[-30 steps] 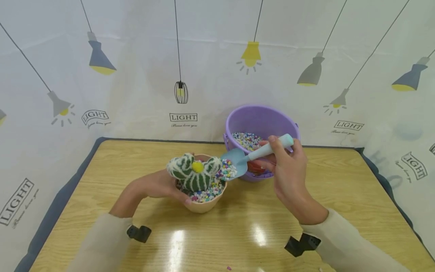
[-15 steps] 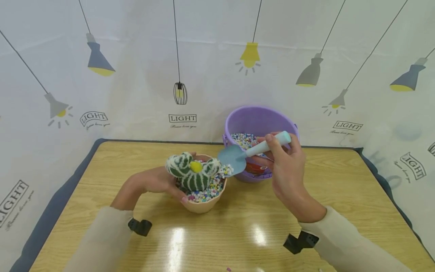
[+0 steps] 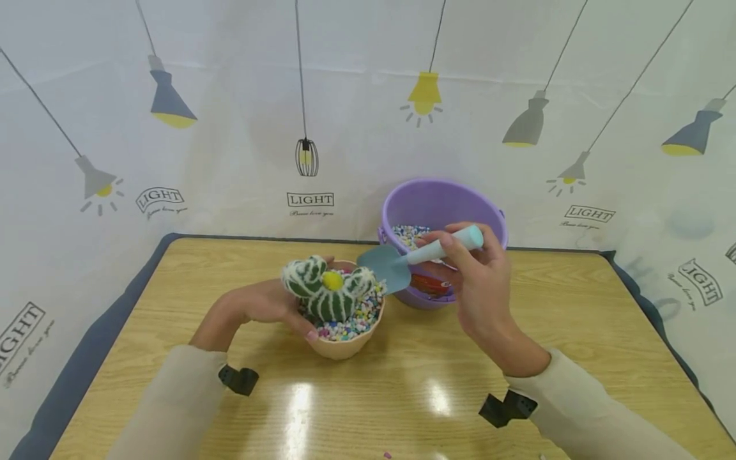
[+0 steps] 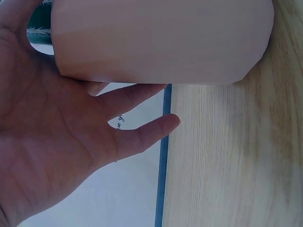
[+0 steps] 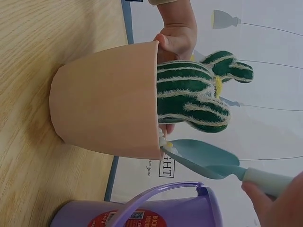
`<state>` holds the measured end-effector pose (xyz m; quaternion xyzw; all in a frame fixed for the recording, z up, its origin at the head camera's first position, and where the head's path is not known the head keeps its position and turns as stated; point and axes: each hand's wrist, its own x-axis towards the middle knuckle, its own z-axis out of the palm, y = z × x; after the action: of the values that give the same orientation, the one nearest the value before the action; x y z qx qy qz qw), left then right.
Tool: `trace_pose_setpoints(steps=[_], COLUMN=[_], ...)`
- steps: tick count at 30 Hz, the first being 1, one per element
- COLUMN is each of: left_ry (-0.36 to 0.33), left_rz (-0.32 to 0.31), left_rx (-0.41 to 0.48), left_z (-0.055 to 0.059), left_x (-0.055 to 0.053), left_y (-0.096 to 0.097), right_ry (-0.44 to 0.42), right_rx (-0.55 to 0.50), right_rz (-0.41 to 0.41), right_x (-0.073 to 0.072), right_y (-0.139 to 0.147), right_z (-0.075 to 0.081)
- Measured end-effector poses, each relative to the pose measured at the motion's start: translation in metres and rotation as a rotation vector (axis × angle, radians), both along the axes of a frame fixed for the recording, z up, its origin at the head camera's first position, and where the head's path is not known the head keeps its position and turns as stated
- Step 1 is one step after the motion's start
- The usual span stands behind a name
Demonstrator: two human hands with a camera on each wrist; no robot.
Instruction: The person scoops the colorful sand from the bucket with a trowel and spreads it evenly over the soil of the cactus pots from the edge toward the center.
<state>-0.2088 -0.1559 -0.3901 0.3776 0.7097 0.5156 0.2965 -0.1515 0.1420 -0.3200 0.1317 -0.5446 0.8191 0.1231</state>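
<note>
Left of centre on the wood-grain table (image 3: 356, 415), a faceted peach flowerpot (image 3: 343, 349) stands filled with multicoloured beads (image 3: 353, 327); clock positions are read from the head view, with the pot as the dial. From the beads rises a green plush cactus (image 3: 330, 306) with fuzzy white stripes, two rounded arms at 10 and 2 o'clock, and a yellow flower (image 3: 332, 280) between them. At 9 o'clock the left hand (image 3: 267, 303) grips the pot, its thumb over the near rim between 7 and 8 o'clock and a fingertip visible at the far rim near 12; the left wrist view shows two outer fingers extended past the wall. At 2 o'clock a blue-green hand trowel (image 3: 392, 268) meets the rim, blade directed toward 8 o'clock; the right wrist view shows a few white and yellow beads at its tip, though contact with the pot cannot be told. Between 2 and 3 o'clock the right hand (image 3: 484, 281) pinches the trowel's pale handle between thumb and fingers. Farther out at 2 o'clock, near the pot, a purple bucket (image 3: 445, 203) contains similar beads and bears a red label (image 3: 431, 286) on its near wall. Beyond, toward 12 o'clock, hangs a white backdrop (image 3: 230, 128) printed with pendant lamps and the word "LIGHT".
</note>
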Motion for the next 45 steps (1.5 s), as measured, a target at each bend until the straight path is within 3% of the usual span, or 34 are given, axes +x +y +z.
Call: trace_pose_setpoints(steps=[5,9,16,18,26,29,34,40,45], left_ry=[-0.011,0.003,0.013,0.035,0.113,0.139,0.143,0.103,0.062], left_rz=[0.005,0.006,0.163,0.204,0.35,0.344,0.259,0.238,0.241], left_rx=[-0.016,0.0,-0.106,-0.101,0.049,0.139,0.237,0.12,-0.001], left_z=[0.0,-0.002,-0.002,-0.005,-0.018,-0.018,-0.013,-0.015,-0.015], left_x=[0.0,0.001,0.018,0.023,0.04,0.04,0.035,0.026,0.018], left_y=[-0.001,0.0,-0.003,-0.002,0.011,0.016,0.02,0.014,0.005], right_ry=[0.089,0.095,0.073,0.068,-0.017,-0.046,-0.089,-0.151,-0.185], right_rx=[-0.066,-0.074,-0.147,-0.172,-0.268,-0.284,-0.305,-0.279,-0.172], right_rz=[0.084,0.084,0.048,0.045,-0.056,-0.11,-0.172,-0.221,-0.246], right_x=[0.0,-0.001,-0.009,-0.013,-0.047,-0.058,-0.071,-0.085,-0.1], right_y=[0.001,0.002,0.01,0.016,0.047,0.058,0.069,0.075,0.076], right_z=[0.0,0.001,0.014,0.019,0.035,0.037,0.033,0.027,0.021])
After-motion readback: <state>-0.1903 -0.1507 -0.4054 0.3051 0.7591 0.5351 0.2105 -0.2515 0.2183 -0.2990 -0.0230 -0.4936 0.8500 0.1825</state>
